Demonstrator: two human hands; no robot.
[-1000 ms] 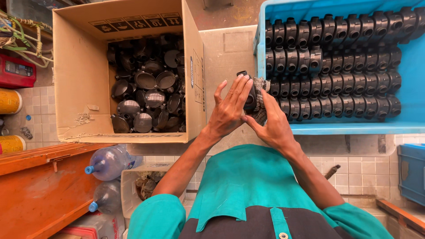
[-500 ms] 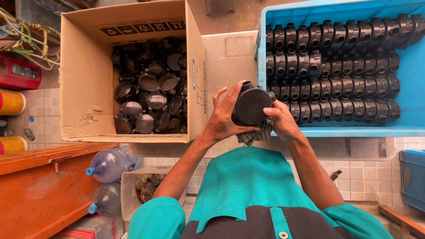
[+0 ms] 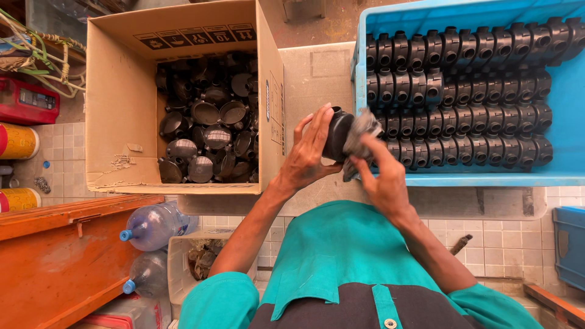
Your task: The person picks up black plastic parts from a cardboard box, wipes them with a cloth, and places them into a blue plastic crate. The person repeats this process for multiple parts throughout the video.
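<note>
My left hand (image 3: 308, 153) grips a round black plastic part (image 3: 337, 133) on its left side, between the two containers. My right hand (image 3: 382, 176) presses a grey rag (image 3: 359, 135) against the part's right side. A cardboard box (image 3: 119, 116) on the left holds several loose black parts of the same kind. On the right, a blue plastic crate (image 3: 570, 122) holds several similar black parts lined up in neat rows.
An orange wooden surface (image 3: 55, 256) lies at the lower left, with two plastic bottles (image 3: 155, 225) beside it. A red device (image 3: 27, 100) and yellow cylinders (image 3: 18, 141) sit at the far left. A second blue bin (image 3: 570, 244) stands at the right edge. The floor is tiled.
The black part has been turned in my hands, and my right hand now rubs the rag against its side instead of cupping it from below.
</note>
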